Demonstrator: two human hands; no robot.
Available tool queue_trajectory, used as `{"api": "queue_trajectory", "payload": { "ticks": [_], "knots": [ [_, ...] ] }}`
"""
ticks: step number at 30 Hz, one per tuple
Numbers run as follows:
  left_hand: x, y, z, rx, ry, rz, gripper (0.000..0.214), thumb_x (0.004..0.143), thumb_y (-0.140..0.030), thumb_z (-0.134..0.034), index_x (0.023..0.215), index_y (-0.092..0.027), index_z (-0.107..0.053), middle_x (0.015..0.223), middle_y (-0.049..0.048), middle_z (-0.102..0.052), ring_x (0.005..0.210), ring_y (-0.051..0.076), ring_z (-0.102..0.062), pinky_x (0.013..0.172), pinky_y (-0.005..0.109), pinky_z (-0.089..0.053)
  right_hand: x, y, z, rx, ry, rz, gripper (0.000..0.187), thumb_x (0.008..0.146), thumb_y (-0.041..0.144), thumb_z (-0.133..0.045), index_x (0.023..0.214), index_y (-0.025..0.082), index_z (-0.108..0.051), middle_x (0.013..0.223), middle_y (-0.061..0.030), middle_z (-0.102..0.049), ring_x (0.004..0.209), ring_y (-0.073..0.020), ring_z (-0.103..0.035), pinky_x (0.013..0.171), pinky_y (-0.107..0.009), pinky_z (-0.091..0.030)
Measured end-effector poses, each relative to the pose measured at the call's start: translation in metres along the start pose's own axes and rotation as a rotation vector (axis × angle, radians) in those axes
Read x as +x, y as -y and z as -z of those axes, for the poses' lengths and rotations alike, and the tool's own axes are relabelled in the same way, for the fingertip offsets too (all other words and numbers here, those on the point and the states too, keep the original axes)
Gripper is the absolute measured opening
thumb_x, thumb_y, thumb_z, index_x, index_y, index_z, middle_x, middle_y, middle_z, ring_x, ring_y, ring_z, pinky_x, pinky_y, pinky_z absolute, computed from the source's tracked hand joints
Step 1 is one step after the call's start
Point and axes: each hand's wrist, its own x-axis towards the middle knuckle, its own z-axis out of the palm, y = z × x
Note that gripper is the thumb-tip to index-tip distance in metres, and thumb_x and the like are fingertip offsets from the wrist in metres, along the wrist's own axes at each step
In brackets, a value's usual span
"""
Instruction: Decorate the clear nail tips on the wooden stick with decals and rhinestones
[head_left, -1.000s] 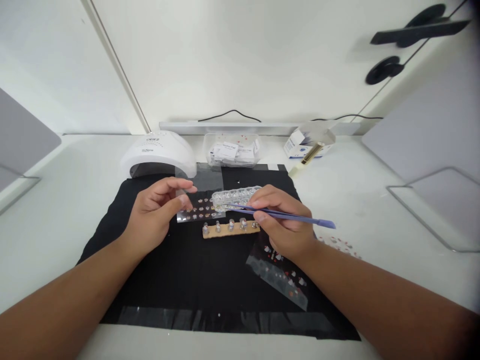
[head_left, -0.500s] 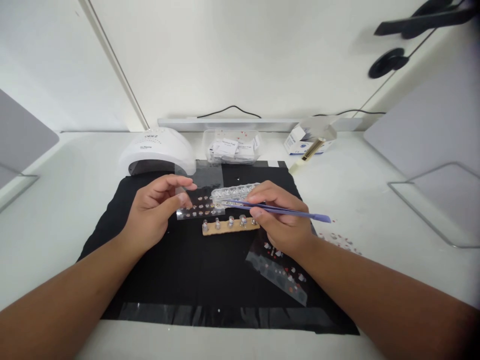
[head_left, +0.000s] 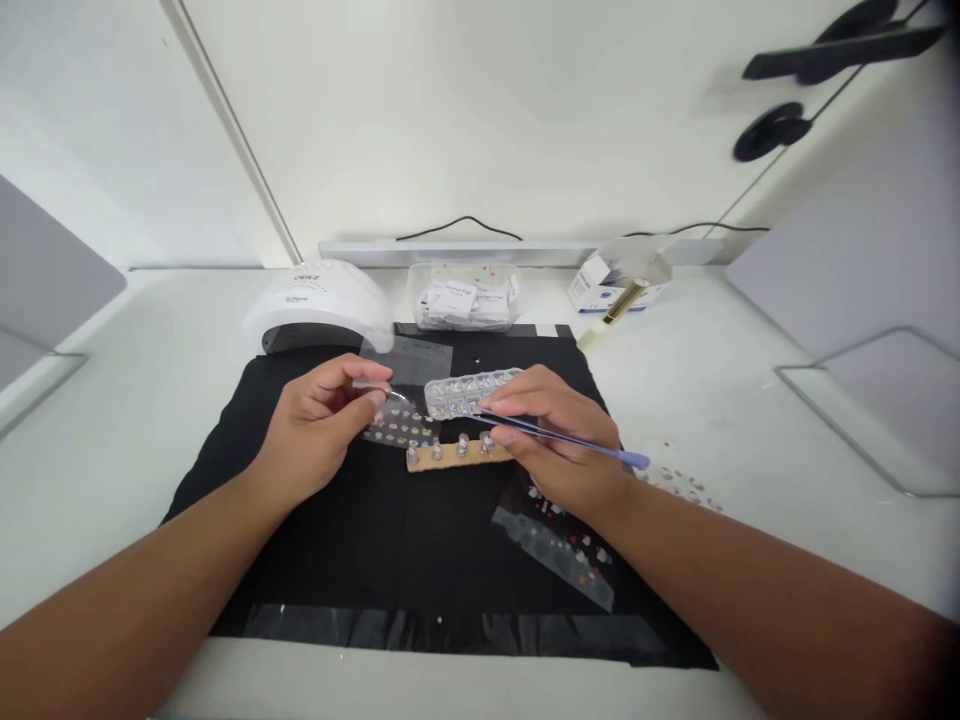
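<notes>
Thumb and fingers of my left hand point(head_left: 311, 420) pinch the near-left edge of a clear sticker sheet point(head_left: 405, 427) printed with rows of small figures; the held edge bends upward. My right hand point(head_left: 566, 430) is closed around purple tweezers point(head_left: 574, 436), whose tips point left, by the near edge of a clear compartment case point(head_left: 471, 384) of small shiny pieces. Just in front of the case lies a tan strip point(head_left: 450, 458) with several decorated nail tips standing on it, its right end hidden by my right hand. Another clear sticker sheet point(head_left: 555, 548) lies partly under my right wrist.
A white nail lamp point(head_left: 319, 300) stands at the back left. Behind the black mat point(head_left: 360, 560) are a clear tub of small packets point(head_left: 463, 300), an open white box point(head_left: 592, 282) and a gold-capped bottle point(head_left: 624, 300). Loose stickers point(head_left: 686, 487) lie to the right.
My left fingers have closed on the sticker sheet and lifted its edge, where before they were apart. The tweezers' tips have shifted right and slightly down.
</notes>
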Motion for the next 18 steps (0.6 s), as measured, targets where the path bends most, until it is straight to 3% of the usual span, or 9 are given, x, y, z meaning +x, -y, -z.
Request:
{"api": "queue_trajectory", "payload": {
  "ticks": [11,18],
  "knots": [
    [-0.0004,0.0026,0.0025,0.109,-0.023,0.047,0.015,0.079,-0.024,-0.078,0.094,-0.027,-0.078,0.084,-0.0017,-0.072,0.067,0.006,-0.059,0.056,0.015,-0.044,0.0017,-0.0037,0.0030,-0.057,-0.008,0.056,0.019,0.082,0.011,-0.071,0.097,0.021,-0.069,0.079,-0.0031,-0.067,0.074,-0.0168,-0.062,0.067,-0.033,-0.053],
    [0.0020,0.0064,0.0078,0.068,0.003,0.052,0.018,0.083,-0.018,-0.072,0.096,-0.029,-0.077,0.085,-0.0030,-0.075,0.053,0.003,-0.054,0.052,0.017,-0.046,-0.0003,-0.0078,0.0027,-0.010,0.006,-0.029,0.016,0.086,0.016,-0.066,0.099,0.023,-0.068,0.078,-0.0034,-0.069,0.072,-0.0179,-0.064,0.067,-0.036,-0.054]
  ]
}}
